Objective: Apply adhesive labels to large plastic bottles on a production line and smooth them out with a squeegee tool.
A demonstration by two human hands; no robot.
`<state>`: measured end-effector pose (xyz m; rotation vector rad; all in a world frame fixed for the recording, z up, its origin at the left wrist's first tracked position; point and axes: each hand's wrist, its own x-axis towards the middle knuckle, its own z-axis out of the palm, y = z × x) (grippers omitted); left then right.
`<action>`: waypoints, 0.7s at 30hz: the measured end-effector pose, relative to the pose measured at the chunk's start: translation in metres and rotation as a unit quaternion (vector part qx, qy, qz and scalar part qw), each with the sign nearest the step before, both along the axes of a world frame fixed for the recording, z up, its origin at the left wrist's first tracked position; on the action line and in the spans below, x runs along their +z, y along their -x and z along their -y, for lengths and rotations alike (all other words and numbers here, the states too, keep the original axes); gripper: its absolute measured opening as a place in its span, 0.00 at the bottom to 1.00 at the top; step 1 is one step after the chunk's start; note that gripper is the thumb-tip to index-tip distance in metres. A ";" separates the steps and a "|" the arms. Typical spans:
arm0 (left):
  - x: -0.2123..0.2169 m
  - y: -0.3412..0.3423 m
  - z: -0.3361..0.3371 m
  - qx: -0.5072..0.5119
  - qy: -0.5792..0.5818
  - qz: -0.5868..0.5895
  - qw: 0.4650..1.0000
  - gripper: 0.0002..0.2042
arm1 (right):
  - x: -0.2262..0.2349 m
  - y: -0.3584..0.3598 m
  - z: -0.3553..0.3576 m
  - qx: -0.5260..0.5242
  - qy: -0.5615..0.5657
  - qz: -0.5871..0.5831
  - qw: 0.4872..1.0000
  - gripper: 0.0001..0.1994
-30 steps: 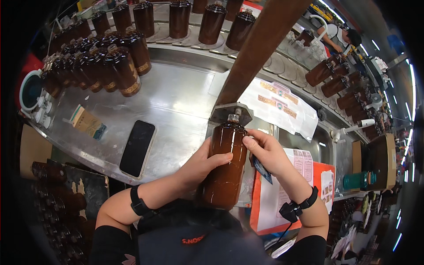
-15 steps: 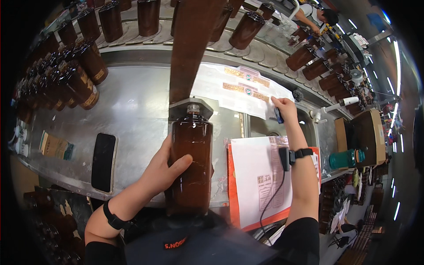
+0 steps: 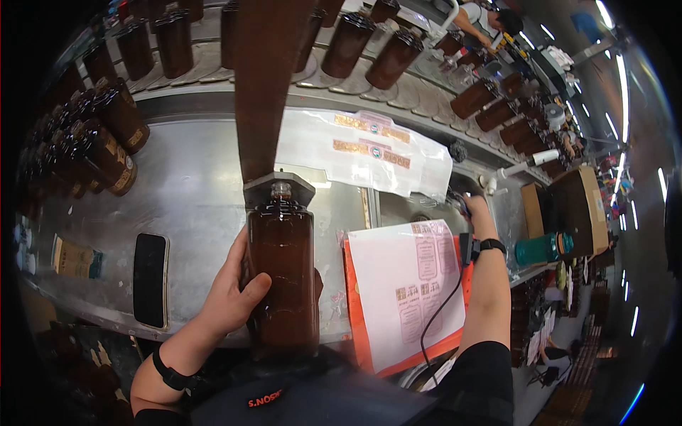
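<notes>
A large dark-brown glass bottle (image 3: 283,284) stands upright close to my body. My left hand (image 3: 234,291) is closed round its left side, thumb across the front. The bottle's neck is beside a grey metal plate (image 3: 300,186) at the lower end of a brown post (image 3: 266,92). Above and right of the bottle lies a white sheet (image 3: 426,170) with gold label strips (image 3: 371,153). My right hand (image 3: 479,215), just off the sheet's right end, is closed on a small dark tool (image 3: 464,207) of a kind I cannot make out; its fingertips are partly hidden.
Printed paper (image 3: 398,284) lies on an orange folder (image 3: 356,305), near a sink basin (image 3: 387,209). Brown bottles (image 3: 114,156) crowd the left; others ride a conveyor (image 3: 341,86). A phone (image 3: 151,280), teal bottle (image 3: 536,248), cardboard box (image 3: 586,213) and co-worker (image 3: 472,21) also show.
My right hand has moved down, off the sheet's right edge, with the small dark tool in it. My left hand keeps its hold on the bottle. The view has shifted slightly.
</notes>
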<state>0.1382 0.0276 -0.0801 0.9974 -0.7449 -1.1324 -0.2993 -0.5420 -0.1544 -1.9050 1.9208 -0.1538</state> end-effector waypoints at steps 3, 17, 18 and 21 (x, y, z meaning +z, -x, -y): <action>-0.011 -0.004 0.001 0.006 -0.027 -0.006 1.000 0.44 | -0.012 -0.041 0.007 -0.002 -0.072 0.118 0.990 0.20; 0.005 -0.007 0.000 0.025 -0.036 0.045 0.998 0.44 | 0.068 -0.229 -0.025 0.236 -0.040 0.141 0.961 0.23; 0.004 -0.008 -0.003 0.033 -0.038 0.046 0.998 0.44 | 0.056 -0.240 -0.027 0.243 -0.043 0.143 0.959 0.23; 0.000 -0.012 -0.012 0.054 -0.048 0.059 0.996 0.43 | 0.031 -0.275 -0.041 0.311 0.003 0.116 0.943 0.31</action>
